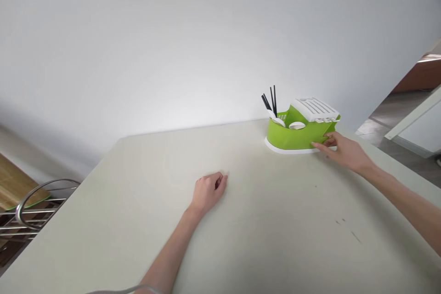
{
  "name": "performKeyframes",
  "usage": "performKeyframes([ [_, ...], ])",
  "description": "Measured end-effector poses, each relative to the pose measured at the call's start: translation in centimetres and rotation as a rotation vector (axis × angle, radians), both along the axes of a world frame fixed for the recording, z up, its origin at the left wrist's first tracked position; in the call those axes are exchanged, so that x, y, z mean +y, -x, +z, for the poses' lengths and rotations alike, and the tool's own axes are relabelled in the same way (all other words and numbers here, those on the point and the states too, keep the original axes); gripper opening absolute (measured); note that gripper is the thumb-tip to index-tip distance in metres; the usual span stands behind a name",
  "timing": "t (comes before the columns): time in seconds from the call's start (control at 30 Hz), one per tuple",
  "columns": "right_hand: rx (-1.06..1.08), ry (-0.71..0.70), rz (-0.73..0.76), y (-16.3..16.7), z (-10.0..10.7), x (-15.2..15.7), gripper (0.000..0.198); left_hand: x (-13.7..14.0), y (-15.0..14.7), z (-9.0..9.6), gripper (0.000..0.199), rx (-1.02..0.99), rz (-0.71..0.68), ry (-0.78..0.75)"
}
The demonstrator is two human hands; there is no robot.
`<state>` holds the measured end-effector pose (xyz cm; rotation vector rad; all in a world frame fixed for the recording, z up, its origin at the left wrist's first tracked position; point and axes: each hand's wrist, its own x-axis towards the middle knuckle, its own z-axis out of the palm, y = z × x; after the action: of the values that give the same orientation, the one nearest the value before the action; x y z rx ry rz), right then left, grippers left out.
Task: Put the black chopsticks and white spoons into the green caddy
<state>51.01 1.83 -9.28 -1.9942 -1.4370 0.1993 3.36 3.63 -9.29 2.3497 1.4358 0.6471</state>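
Note:
A green utensil holder (291, 138) with a white base stands towards the back right of the table, near the wall. Black chopsticks (274, 101) and white spoons (296, 125) stick out of its open left part. A slotted white knife-block top (316, 109) covers its right part. At the holder's right front corner, my right hand (339, 149) has its thumb along the front and its other fingers bent against the right end, partly hidden. My left hand (209, 189) rests on the table as a loose fist, well apart from the holder, with nothing visible in it.
The pale table (155, 220) runs back to a white wall (172, 46). Beyond its left edge are a metal rack (31, 213) and a wooden board (17, 183). Past the right edge, the floor (389, 112) and a white panel (420, 119) show.

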Motion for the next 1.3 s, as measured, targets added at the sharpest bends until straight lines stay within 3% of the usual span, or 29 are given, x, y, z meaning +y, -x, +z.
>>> performKeyframes([
  [0.17, 0.106, 0.039, 0.015, -1.3, 0.0, -0.4, 0.059, 0.0, 0.0, -0.1, 0.043, -0.012, -0.002, 0.008],
  [0.33, 0.136, -0.07, 0.026, 0.4, -1.2, -1.8, 0.074, 0.0, 0.0, 0.0, 0.043, -0.016, -0.004, 0.016],
  [0.43, 0.231, -0.142, -0.053, 2.1, -2.5, -2.9, 0.072, 0.0, 0.0, 0.0, 0.043, -0.016, 0.0, 0.024],
  [0.5, 0.244, -0.156, -0.083, 3.4, -3.5, -3.4, 0.062, 0.0, -0.1, 0.1, 0.043, -0.013, 0.002, 0.031],
  [0.6, 0.233, -0.113, -0.023, 5.6, -4.5, -4.0, 0.029, 0.0, -0.2, 0.1, 0.043, -0.007, 0.001, 0.038],
  [0.77, 0.208, -0.049, 0.167, 9.1, -3.7, -4.7, 0.023, 0.0, -0.3, 0.1, 0.044, 0.011, 0.0, 0.029],
  [1.0, 0.245, -0.014, 0.081, 9.5, -2.4, -5.6, 0.02, 0.0, -0.3, 0.3, 0.045, 0.033, -0.022, -0.009],
  [1.3, 0.127, -0.039, 0.143, 9.7, -2.9, -5.7, 0.023, 0.2, -0.4, 0.1, 0.045, 0.049, -0.032, -0.059],
])
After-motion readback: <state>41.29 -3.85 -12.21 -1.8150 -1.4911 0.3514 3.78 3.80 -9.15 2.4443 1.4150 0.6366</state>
